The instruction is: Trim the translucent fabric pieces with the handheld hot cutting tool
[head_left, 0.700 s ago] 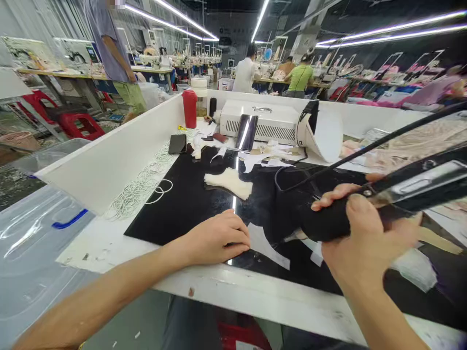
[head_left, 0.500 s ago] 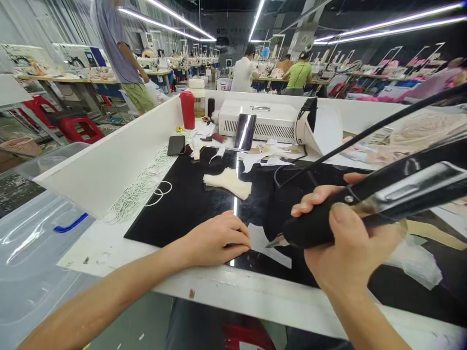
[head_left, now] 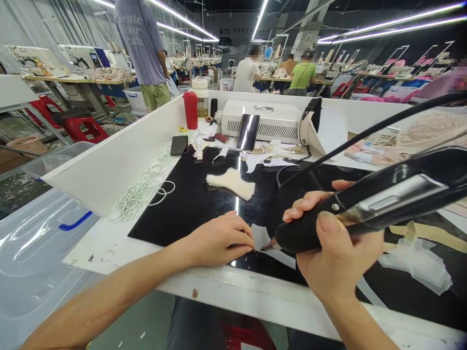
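Observation:
A black corded handheld tool [head_left: 302,236] with a silver panel and a pointed metal tip is gripped in my right hand [head_left: 333,257]. Its tip meets a thin white piece [head_left: 260,234] lying on the black board [head_left: 175,214]. Just left of that tip, my left hand [head_left: 222,238] rests on the board, fingers bent together and fingertips at the white piece's left edge. Part of the piece is hidden by the tool and my fingers. Beyond my left hand lies a cream fluffy piece [head_left: 231,182].
White elastic loops [head_left: 136,194] heap along the left wall. White scraps [head_left: 259,158], a phone [head_left: 248,132], a red cup [head_left: 190,111] and a white vented machine [head_left: 262,119] stand or lie at the back. A black cable [head_left: 365,138] arches over the right side. Several people are farther off.
The tool in my right hand has moved left and slightly down, bringing its tip closer to my left fingers. My left hand holds its place. The view has shifted slightly.

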Demonstrator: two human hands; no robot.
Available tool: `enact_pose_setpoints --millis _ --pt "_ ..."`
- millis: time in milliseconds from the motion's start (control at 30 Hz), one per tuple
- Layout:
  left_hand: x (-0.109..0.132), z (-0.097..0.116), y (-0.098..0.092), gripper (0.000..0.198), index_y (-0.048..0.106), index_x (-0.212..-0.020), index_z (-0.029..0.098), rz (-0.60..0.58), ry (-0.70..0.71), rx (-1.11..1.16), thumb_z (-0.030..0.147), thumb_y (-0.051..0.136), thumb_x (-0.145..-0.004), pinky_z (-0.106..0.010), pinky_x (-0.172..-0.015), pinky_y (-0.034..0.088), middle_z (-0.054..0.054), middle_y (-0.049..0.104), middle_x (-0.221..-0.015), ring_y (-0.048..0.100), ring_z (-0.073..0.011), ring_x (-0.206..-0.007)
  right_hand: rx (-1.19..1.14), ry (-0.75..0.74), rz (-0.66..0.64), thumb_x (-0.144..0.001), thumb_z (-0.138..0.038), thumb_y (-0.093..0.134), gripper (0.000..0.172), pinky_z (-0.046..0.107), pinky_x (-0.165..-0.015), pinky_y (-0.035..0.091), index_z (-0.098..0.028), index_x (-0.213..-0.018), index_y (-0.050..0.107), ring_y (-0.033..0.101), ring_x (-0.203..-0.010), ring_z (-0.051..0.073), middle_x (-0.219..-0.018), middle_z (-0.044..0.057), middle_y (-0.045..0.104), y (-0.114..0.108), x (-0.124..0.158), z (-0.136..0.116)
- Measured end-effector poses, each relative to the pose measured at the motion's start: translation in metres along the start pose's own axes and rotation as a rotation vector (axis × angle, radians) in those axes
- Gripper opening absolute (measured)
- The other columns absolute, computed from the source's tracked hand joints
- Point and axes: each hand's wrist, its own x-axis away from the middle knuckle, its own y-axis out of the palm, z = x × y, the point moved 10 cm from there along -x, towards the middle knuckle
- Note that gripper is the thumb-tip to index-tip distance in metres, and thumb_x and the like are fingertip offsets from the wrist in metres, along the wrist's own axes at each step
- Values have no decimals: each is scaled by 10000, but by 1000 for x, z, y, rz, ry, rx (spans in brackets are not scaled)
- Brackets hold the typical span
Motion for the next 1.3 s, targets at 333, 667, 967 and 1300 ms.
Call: enact_pose_setpoints --millis 333,667,967,1300 --pt "1 -4 1 185 723 -1006 188 -17 -40 7 165 541 -978 -392 -1142 356 -35 735 -998 650 -152 -958 67 -20 -10 -775 -226 757 387 345 -614 519 -241 -1109 561 594 -625 149 -777 -39 639 -7 -8 3" --pt "0 -4 2 204 723 -1082 213 -90 -52 59 212 692 -880 -423 -1156 322 -66 703 -1168 615 -206 -1113 -32 63 34 -698 -267 802 441 319 -566 495 -236 -1069 566 568 -594 148 -729 -45 641 -3 -4 -1" --pt "2 -8 7 296 712 -1128 250 -108 -75 51 276 745 -835 -414 -1151 300 -49 681 -1228 595 -219 -1143 -31 49 1 -727 -258 802 418 323 -579 505 -244 -1077 574 582 -611 152 -742 -40 641 1 3 1" --pt "2 -7 5 301 707 -1129 243 -122 -79 49 287 750 -834 -423 -1152 288 -48 680 -1227 599 -221 -1138 -15 62 -16 -777 -240 771 381 328 -608 513 -248 -1103 574 587 -640 148 -777 -28 635 5 6 2"
